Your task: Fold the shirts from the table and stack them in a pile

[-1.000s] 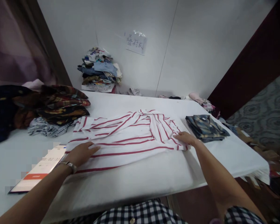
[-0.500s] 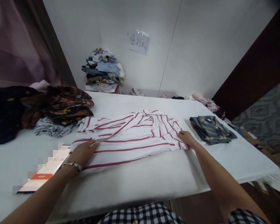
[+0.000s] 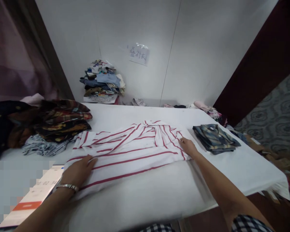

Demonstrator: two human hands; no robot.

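A white shirt with red stripes (image 3: 135,158) lies spread on the white table, its collar side towards the wall and its short sleeves out to the sides. On the shirt's left end rests my left hand (image 3: 77,172), fingers stretched out over the cloth; a metal bracelet circles that wrist. At the right end, my right hand (image 3: 188,147) pinches the striped fabric near the sleeve between thumb and fingers. To the right of that hand is a folded blue-grey plaid shirt (image 3: 215,138), apart from the striped one.
Crumpled dark and plaid clothes (image 3: 60,119) are heaped at the left. A tall stack of garments (image 3: 102,83) stands by the wall, under a handwritten sign (image 3: 139,54). A timer screen (image 3: 36,193) lies near my left forearm. More clothes (image 3: 207,108) sit past the table's far right corner.
The view has tilted, so the whole scene sits lower and slightly left in the picture. Both hands stay at the two ends of the striped shirt, which keeps nearly the same shape.
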